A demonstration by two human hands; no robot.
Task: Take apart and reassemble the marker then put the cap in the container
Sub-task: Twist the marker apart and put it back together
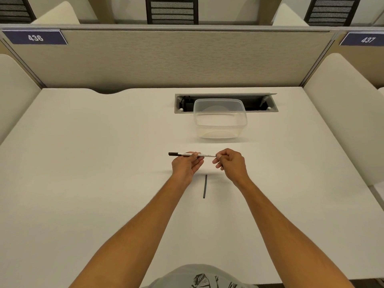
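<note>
black rod [205,186] on desk between forearms | left hand [186,165], right hand [230,163] grip marker [192,154] ends

The table [83,163] lies bare along its left edge and across the near edge. Toward the far edge, right of centre, a clear container [220,119] stands before an open cable hatch [226,102]. A thin black rod [205,186] lies mid-table between the forearms, blocking little.
</note>
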